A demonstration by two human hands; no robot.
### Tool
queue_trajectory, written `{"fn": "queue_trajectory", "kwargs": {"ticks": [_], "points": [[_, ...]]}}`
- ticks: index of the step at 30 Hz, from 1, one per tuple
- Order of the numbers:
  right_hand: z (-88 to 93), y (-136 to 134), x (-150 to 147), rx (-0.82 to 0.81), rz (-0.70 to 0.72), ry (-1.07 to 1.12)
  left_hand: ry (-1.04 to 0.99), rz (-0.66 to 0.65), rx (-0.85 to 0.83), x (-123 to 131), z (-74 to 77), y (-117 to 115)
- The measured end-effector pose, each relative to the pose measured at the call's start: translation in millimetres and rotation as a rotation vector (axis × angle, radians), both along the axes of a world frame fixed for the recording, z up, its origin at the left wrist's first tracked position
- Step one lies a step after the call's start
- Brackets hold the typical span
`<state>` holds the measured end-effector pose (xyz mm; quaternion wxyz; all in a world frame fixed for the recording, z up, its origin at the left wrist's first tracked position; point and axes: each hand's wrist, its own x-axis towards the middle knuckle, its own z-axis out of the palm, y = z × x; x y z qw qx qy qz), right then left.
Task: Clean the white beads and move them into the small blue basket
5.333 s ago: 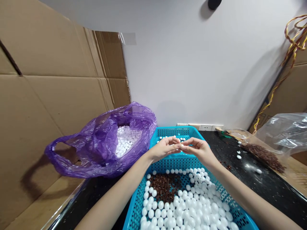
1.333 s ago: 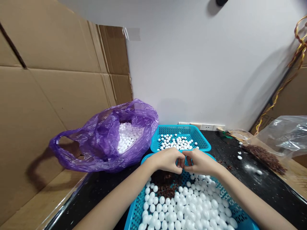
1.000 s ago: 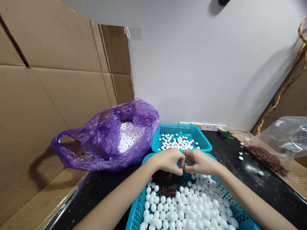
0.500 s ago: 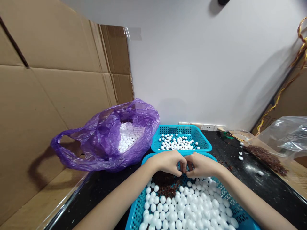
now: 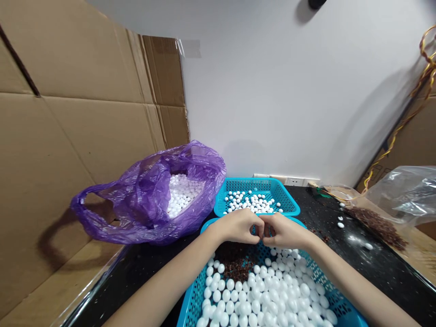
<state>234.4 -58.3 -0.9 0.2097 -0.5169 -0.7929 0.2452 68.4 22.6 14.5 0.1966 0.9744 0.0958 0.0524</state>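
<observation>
- Your left hand [image 5: 238, 226] is curled narrow, knuckles up, over the far end of the near basket [image 5: 191, 293].
- Your right hand [image 5: 289, 231] is curled the same way, and its fingertips [image 5: 269, 230] meet those of your left.
- I cannot tell whether anything small is pinched between the two hands, because the fingers hide that spot.
- The near basket sits at the near edge of the worktop [image 5: 374, 268], about midway along it.
- White balls [image 5: 269, 295] fill most of that basket, from the middle to its right wall.
- A patch of brown bits [image 5: 235, 264] lies in it just below your left hand.
- The far basket [image 5: 255, 183] stands just behind the near one, toward the back edge, with a thin layer of small balls inside.
- A purple bag [image 5: 143, 206] slumps open at the left edge, touching the far basket's left side, and more balls show in its mouth.
- A clear bag [image 5: 405, 190] lies at the right edge, with a brown pile [image 5: 374, 222] spilling beside it.
- A few stray balls [image 5: 340, 224] rest on the worktop between the baskets and that pile.
- Cardboard [image 5: 68, 136] stands along the left side.
</observation>
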Motion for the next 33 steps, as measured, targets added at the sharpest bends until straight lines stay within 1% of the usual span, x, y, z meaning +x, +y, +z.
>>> {"fn": "queue_trajectory", "kwargs": {"ticks": [2,6,10,13,17,22,28,33], "points": [[-0.1,1.2,1.2,-0.008,-0.014,0.047,-0.049,0.018,0.01,-0.1,-0.7,1.7],[-1.1,1.8,2.0,-0.068,0.006,0.044,-0.018,0.014,-0.014,-0.4,-2.3,1.5],[-2.4,0.9,1.6,-0.101,0.064,-0.021,0.029,-0.03,-0.132,-0.3,-1.3,-1.2],[-3.3,0.9,1.6,-0.099,0.052,-0.089,0.05,-0.028,-0.224,-0.2,-0.2,-1.9],[-3.4,1.7,1.3,-0.096,0.044,-0.126,0.068,-0.013,-0.269,-0.6,0.4,-2.0],[-2.6,1.5,0.8,-0.091,0.038,-0.124,0.122,-0.005,-0.34,-1.4,1.8,-3.6],[-4.2,2.2,1.7,-0.08,0.062,-0.084,0.16,0.008,-0.346,-1.2,4.5,-5.7],[-4.6,2.5,2.2,-0.082,0.071,-0.087,0.19,0.028,-0.408,-1.4,8.1,-8.4]]}}
